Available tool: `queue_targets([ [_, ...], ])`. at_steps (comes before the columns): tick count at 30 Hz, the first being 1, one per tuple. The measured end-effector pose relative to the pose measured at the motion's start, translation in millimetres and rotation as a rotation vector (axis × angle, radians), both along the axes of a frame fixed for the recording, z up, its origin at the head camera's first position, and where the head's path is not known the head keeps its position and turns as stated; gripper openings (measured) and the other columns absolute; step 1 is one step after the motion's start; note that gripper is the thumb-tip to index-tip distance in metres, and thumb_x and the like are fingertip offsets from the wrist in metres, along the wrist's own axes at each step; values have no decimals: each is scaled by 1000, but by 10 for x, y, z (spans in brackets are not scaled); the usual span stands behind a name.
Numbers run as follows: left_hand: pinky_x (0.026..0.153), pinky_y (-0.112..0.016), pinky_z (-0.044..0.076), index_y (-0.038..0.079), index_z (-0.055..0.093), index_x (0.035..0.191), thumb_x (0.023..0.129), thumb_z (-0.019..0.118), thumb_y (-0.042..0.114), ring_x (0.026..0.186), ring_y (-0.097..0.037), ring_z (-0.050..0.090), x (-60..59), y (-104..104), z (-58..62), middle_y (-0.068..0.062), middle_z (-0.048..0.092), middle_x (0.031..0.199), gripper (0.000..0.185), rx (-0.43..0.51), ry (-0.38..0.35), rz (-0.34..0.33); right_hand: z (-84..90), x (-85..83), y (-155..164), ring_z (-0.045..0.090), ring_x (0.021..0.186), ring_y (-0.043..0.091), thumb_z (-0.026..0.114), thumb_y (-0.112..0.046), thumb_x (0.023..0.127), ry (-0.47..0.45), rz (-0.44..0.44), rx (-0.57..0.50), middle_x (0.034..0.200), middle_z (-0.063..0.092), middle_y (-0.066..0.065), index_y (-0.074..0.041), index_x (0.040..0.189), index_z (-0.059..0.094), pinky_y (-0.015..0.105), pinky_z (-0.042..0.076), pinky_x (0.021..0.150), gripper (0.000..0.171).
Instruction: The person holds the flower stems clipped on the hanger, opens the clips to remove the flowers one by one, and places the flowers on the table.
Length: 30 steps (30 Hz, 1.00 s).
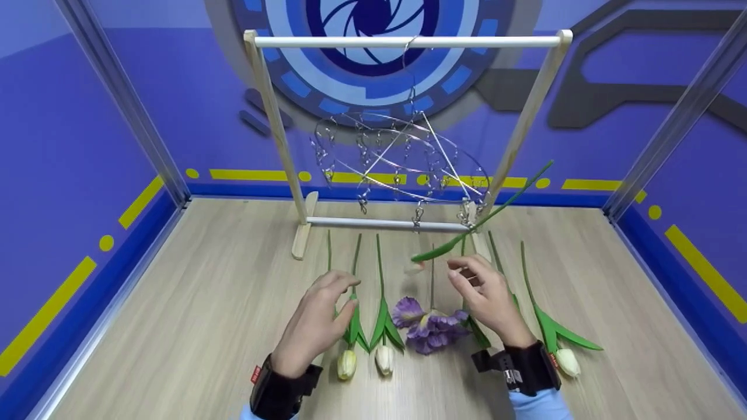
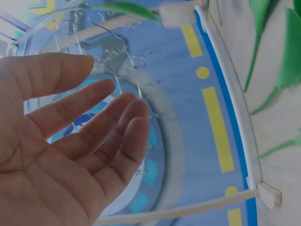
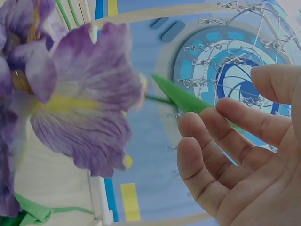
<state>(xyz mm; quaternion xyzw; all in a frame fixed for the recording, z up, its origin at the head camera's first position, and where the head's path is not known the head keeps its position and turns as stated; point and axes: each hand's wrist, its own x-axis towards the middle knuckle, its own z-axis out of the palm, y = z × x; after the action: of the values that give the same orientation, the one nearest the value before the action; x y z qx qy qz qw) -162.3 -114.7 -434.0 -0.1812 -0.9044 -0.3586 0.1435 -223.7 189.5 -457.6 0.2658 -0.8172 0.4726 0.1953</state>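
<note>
Both hands hover empty, fingers relaxed: left hand (image 1: 318, 321) over white tulips (image 1: 350, 350), right hand (image 1: 487, 297) below the tulip (image 1: 467, 236) clipped inverted on the clip hanger (image 1: 402, 166).

Pale wooden floor (image 1: 192, 315), tulips (image 1: 382, 326) lying in a row beneath and between both hands, purple iris (image 1: 429, 326) just left of the right hand, wooden rack (image 1: 303, 230) standing beyond the fingertips
</note>
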Motion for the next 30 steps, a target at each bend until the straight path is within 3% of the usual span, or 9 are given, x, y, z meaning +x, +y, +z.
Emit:
queue_targets([
  [13,97,-42,54,0,68,126,96,70,4,114,-24,64,-18,378,117,-10,67,122,31,53,84,-60,72,-42,85,65,90,7,61,0,102,-22,-96,-114,108,69,13,2,118,71,16,52,76,19],
  [23,97,-40,54,0,68,126,96,68,4,112,-25,65,-208,677,130,-12,68,120,31,113,79,-124,101,-80,114,64,91,1,57,5,102,-33,-126,-229,116,65,25,11,126,63,14,51,78,26],
  [30,98,-40,54,-1,66,129,95,67,3,111,-27,65,-396,900,30,-12,68,118,34,127,69,-130,66,-98,92,67,93,4,55,8,102,-42,-51,-253,126,62,31,13,136,56,15,52,77,35],
])
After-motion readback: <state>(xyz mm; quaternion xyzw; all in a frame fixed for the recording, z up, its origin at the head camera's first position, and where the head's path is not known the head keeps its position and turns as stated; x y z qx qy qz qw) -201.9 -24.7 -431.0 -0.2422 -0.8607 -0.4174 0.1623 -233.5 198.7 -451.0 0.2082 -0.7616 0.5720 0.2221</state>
